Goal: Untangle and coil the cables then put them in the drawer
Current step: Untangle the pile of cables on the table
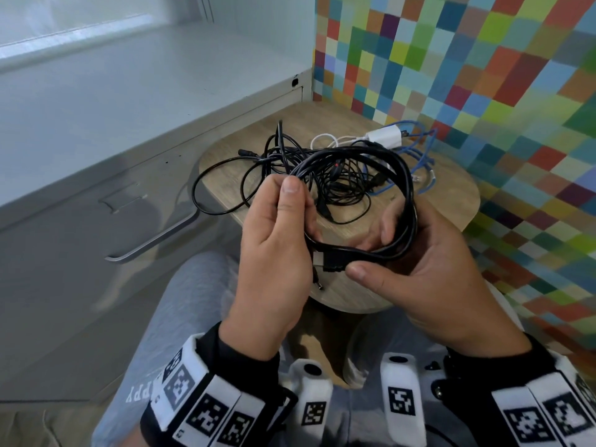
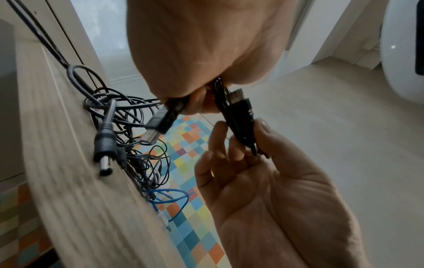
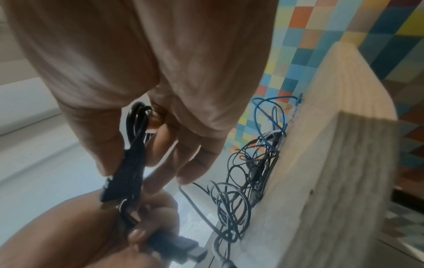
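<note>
Small wooden table (image 1: 451, 201) by a checkered wall is carrying the tangle (image 1: 325, 175). I'm holding 1 black cable (image 1: 403, 188) as a coil above it: left hand (image 1: 274, 240) pinching loops, right hand (image 1: 429, 269) gripping the plug end, keeping turns gathered. Drawer (image 1: 96, 240) is sitting closed.

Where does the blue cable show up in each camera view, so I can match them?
Head: blue cable lies at the far right of the wooden table, behind the black tangle.
Left wrist: lower centre, at the table's edge.
Right wrist: right of centre, against the tabletop.
Shared landmark: the colourful checkered wall.
</note>
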Motion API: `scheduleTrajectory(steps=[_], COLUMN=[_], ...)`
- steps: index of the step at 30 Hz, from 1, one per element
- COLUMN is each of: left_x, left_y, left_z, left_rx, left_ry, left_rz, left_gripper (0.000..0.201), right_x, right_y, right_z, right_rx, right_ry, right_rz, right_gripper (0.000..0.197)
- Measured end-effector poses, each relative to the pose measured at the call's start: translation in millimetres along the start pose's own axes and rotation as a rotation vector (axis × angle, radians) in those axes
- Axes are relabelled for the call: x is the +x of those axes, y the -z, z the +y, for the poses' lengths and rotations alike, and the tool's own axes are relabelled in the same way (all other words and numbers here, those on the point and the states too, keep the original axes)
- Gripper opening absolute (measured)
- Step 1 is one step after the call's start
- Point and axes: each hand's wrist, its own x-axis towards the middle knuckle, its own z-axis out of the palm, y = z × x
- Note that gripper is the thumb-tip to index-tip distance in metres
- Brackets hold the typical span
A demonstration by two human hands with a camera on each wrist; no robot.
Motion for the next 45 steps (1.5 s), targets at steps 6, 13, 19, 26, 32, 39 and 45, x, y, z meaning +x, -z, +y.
scheduleTrajectory(steps=[6, 13, 19, 26, 32, 39, 45], left_x=[-1.3, -2.1, 1.4, 2.8, 1.2, 1.3, -0.1], left_y=[0.0, 1.2, -0.6, 0.1, 2.8, 6.2, 6.3], left_z=[-1.8, -7.8, -9.7, -15.0, -14.7, -15.6, -18.1], left_rx=[0.009, 0.124, 0.171, 0.169, 0.278, 0.307, 0.295], left_ry=[-0.017, -0.056, -0.104, -0.061, -0.197, -0.102, -0.048], left_rz=[0.015, 0.057, 0.069, 0.104, 0.146, 0.075, 0.039], left_gripper=[0.031, 0.031, 0.029, 0.031, 0.033, 0.032, 0.034], right_x=[3.5, 5.2, 3.2, 2.9, 2.9, 4.8, 4.0], right_y=[-6.3, -6.6, -14.0, -22.5, -24.1, -16.5, -16.1], right_z=[-0.8, -2.5, 2.8, -0.8, -3.4, -1.3, 2.1], right_rx=[-0.085, -0.186, -0.092, -0.177, -0.302, -0.338, -0.318], right_ry=[0.045, 0.069, 0.003, 0.009, 0.026, -0.051, -0.040], right_rz=[0.113, 0.174, 0.197, 0.256, 0.297, 0.244, 0.263], right_gripper=[0.041, 0.038, 0.042, 0.038, 0.038, 0.038, 0.037])
